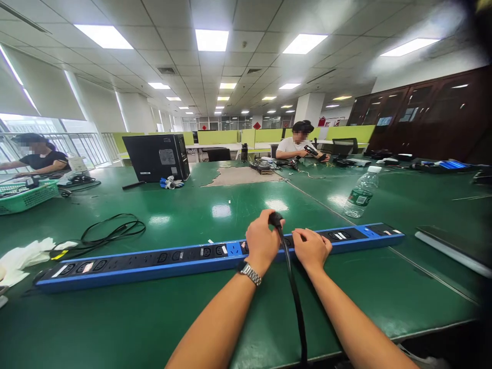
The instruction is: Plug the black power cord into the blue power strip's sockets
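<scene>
A long blue and black power strip (154, 262) lies across the green table. My left hand (262, 240), with a metal watch on its wrist, is closed around a black power plug (275, 219) just above the strip's middle. From the plug a thick black cord (294, 292) runs down past the table's front edge. My right hand (312, 248) rests on the strip to the right of the plug, its fingers curled over the strip's body. The sockets under both hands are hidden.
A plastic bottle (362, 193) stands behind the strip's right end. Coiled black cable (111, 233) and white tissue (26, 259) lie left. Farther back are a computer case (156, 158), gloves (171, 183) and a green basket (28, 197). Two other people sit at the table's far parts.
</scene>
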A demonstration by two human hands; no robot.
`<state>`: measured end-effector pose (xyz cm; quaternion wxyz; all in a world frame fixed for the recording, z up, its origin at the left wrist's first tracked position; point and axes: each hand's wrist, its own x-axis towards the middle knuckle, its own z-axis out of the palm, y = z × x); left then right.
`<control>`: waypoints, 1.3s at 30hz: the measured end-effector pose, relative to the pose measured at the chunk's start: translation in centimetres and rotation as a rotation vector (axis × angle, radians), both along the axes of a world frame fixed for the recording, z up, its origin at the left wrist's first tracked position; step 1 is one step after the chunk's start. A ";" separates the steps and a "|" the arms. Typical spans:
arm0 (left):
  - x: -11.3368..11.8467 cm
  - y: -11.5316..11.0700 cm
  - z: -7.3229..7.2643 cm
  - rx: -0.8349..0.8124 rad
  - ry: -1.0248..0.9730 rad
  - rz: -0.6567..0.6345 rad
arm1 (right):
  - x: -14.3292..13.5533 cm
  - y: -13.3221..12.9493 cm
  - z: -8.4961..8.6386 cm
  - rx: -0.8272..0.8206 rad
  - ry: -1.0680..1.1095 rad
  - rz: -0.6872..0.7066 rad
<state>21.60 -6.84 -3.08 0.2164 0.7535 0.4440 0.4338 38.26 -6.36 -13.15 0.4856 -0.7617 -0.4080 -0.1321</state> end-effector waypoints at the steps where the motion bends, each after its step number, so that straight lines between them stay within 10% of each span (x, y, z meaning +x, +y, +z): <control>1: -0.5 0.2 0.9 0.027 -0.012 -0.020 | 0.0 0.0 0.0 -0.004 0.006 0.003; 5: -5.7 1.9 1.5 0.075 -0.088 0.025 | 0.1 -0.1 0.2 -0.024 0.030 0.020; 14: -22.7 4.6 -4.5 0.096 0.038 0.239 | -0.1 0.0 0.4 -0.048 0.032 -0.020; 39: -24.1 3.0 -3.9 -0.025 0.274 0.021 | 0.1 -0.2 0.1 -0.058 0.034 0.022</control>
